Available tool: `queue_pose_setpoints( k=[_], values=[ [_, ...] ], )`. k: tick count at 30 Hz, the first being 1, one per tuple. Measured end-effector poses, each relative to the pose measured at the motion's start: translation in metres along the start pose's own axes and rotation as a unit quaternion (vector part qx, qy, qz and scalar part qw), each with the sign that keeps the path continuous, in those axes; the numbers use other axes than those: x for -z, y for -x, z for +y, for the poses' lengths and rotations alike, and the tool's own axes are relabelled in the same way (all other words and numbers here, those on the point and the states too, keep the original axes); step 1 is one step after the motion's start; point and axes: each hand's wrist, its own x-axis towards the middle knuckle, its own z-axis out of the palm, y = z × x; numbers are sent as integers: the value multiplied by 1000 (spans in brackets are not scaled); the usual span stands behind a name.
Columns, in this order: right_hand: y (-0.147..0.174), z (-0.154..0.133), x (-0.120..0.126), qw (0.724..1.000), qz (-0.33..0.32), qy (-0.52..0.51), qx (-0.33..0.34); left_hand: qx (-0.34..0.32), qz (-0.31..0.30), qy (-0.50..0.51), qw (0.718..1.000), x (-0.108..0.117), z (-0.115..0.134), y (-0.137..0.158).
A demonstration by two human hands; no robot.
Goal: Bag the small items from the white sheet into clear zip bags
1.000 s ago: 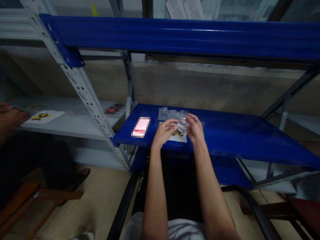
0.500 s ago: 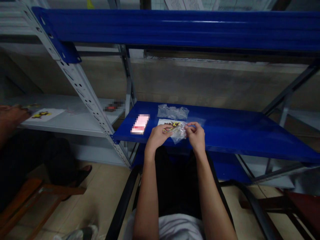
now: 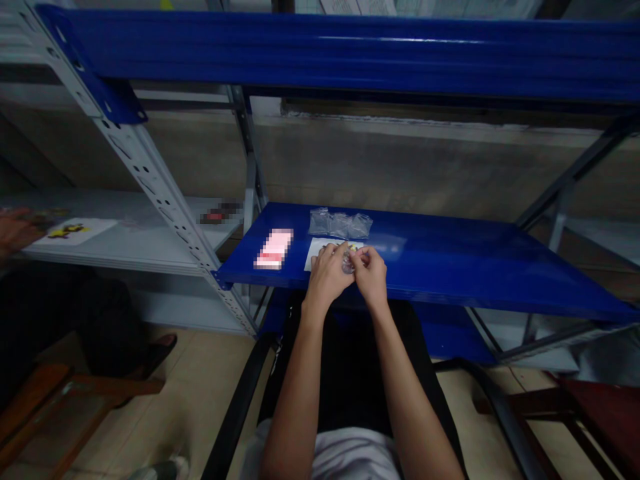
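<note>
My left hand [image 3: 329,272] is curled over a small clear plastic bag [image 3: 347,265], its back towards me and its fingertips partly hidden. My right hand [image 3: 371,272] pinches the bag's right side, close against the left. Something yellow [image 3: 354,247] shows just beyond the fingers, too small to name. Under both hands lies a sheet of white paper [image 3: 312,252] on the blue shelf [image 3: 450,257]. Behind it, several flat clear plastic bags [image 3: 341,225] are spread in a row.
A blurred-out phone-like object [image 3: 274,249] lies left of the paper. A blue beam [image 3: 350,57] crosses above the shelf, with a grey perforated post [image 3: 150,180] at left. Beyond it, another person's hand [image 3: 20,230] is over a grey shelf with a paper [image 3: 90,230] bearing yellow-brown pieces.
My hands have come together, the left moving over the bag and turning its back upward. The bag, hanging spread between them before, is now mostly covered. The view has shifted slightly.
</note>
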Motion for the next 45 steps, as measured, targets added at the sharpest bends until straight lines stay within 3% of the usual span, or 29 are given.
queue_pose_setpoints(
  k=[9, 15, 19, 23, 26, 31, 37, 45],
  values=[
    [-5, -1, 7, 998, -47, -42, -26, -36, 17, 64, 997, -5, -12, -2],
    [-9, 3, 12, 996, -82, -30, -5, -34, 9, 110, 993, 0, -15, -3],
    [-12, 7, 17, 995, -71, -51, -57, -40, 2, 120, 992, 2, -22, -4],
    [-14, 21, 27, 995, -19, 95, -15, -25, 31, 120, 992, 3, -35, -4],
    [-14, 33, 32, 971, -23, 235, 27, -10, 44, 113, 993, 5, -42, -4],
    [-9, 36, 27, 930, -45, 363, 36, 0, 47, 101, 994, 9, -46, -4],
    [-5, 31, 22, 909, -59, 413, 14, 7, 53, 109, 993, 10, -46, -3],
    [-6, 34, 24, 913, -47, 404, 25, 9, 49, 125, 991, 7, -46, -3]
  ],
)
